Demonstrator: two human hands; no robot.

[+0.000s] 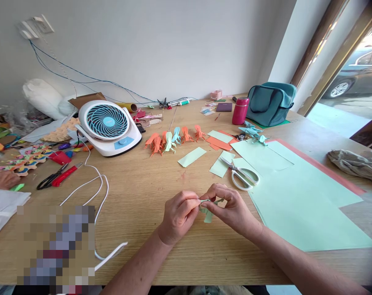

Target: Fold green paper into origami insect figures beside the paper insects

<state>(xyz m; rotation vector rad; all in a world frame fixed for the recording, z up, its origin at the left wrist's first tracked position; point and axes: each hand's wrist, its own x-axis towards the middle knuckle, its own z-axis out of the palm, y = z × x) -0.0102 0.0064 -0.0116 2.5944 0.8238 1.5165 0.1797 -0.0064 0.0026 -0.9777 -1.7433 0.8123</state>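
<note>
Between my two hands is a small piece of folded light green paper [208, 216], held just above the wooden table. My left hand [180, 211] pinches its left side with thumb and fingertips. My right hand [225, 205] grips the other side, its fingers curled over the top and hiding part of the folds. Beyond my hands lie a loose green paper strip [192, 157] and another green piece [219, 167]. White-handled scissors [243, 174] rest partly on that piece. Several folded paper figures [170, 141] in orange, green and blue stand in a row farther back.
Large green paper sheets [309, 213] cover the right side. A white fan [108, 127] stands back left, its white cable [104, 196] trailing forward. A red cutter [65, 175], a magenta flask [240, 110] and a teal bag [270, 104] are also there. Another person's hand [3, 179] is far left.
</note>
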